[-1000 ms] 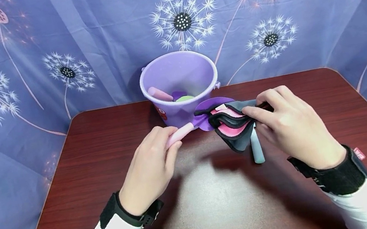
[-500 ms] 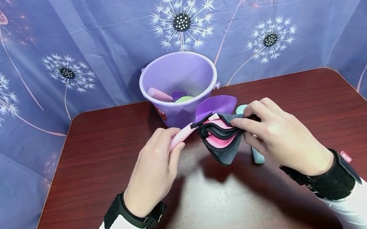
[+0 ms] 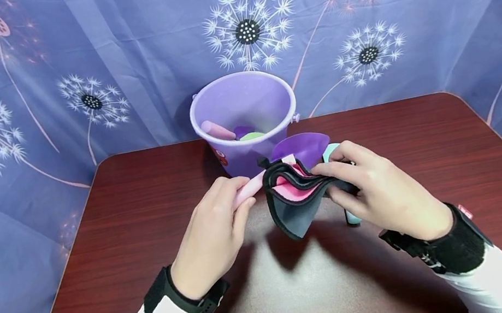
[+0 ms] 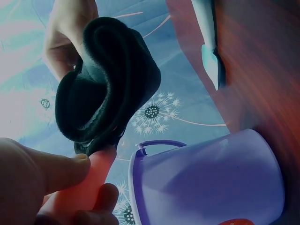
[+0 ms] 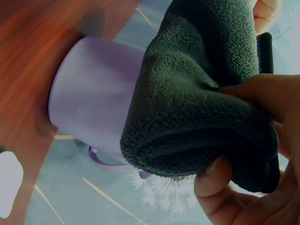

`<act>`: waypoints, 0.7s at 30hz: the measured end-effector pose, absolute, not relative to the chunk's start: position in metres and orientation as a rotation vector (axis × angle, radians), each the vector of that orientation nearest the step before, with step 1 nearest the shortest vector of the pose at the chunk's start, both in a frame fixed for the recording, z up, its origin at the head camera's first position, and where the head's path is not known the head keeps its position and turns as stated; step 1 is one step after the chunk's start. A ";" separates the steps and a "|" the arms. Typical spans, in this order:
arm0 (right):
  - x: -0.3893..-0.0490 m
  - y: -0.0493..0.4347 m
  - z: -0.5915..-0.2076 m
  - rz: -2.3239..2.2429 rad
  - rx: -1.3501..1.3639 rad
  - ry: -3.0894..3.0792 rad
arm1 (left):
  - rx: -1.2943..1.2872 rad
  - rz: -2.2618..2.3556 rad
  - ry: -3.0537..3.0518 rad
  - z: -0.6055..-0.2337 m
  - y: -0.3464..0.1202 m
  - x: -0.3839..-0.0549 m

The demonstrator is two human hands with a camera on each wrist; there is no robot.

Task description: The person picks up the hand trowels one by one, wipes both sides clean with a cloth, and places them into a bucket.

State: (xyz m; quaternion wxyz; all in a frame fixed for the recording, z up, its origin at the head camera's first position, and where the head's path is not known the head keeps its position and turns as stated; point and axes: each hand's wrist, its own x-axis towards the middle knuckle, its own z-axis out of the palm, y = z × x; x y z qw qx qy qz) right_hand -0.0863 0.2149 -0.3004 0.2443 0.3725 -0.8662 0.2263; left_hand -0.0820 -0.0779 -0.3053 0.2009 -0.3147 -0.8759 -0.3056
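My left hand (image 3: 208,230) grips the pink handle of a toy shovel, whose purple blade (image 3: 304,145) shows behind a cloth. That folded cloth (image 3: 292,213), grey and pink with black edging, is pinched by my right hand (image 3: 378,190). Its folds cover the shovel's neck and reach the top of the pink handle (image 3: 251,187). Seen from the left wrist, the bunched cloth (image 4: 112,84) stands just past my left fingertips. In the right wrist view, my right thumb and fingers squeeze the fuzzy cloth (image 5: 187,108) from both sides.
Behind the shovel stands a purple bucket (image 3: 241,159); a pink handle (image 3: 219,130) and a green piece (image 3: 251,135) lie inside. A teal toy shovel (image 4: 208,33) lies on the table, partly hidden behind my right hand in the head view. A floral curtain (image 3: 140,59) hangs behind the table.
My right hand has moved left with the cloth, from over the purple blade to the neck and handle top. More of the blade now shows. My left hand has barely shifted.
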 end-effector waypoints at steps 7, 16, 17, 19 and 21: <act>-0.086 0.215 -0.298 0.723 0.989 -2.364 | -0.908 -0.836 -2.426 -0.305 -0.078 -0.082; -0.084 0.213 -0.297 0.692 0.942 -2.344 | -0.932 -0.792 -2.433 -0.305 -0.076 -0.081; -0.084 0.212 -0.297 0.664 0.938 -2.336 | -0.933 -0.785 -2.439 -0.304 -0.076 -0.080; -0.083 0.211 -0.296 0.603 0.931 -2.315 | -0.940 -0.771 -2.447 -0.304 -0.075 -0.080; -0.082 0.210 -0.295 0.544 0.923 -2.290 | -0.949 -0.757 -2.454 -0.304 -0.075 -0.079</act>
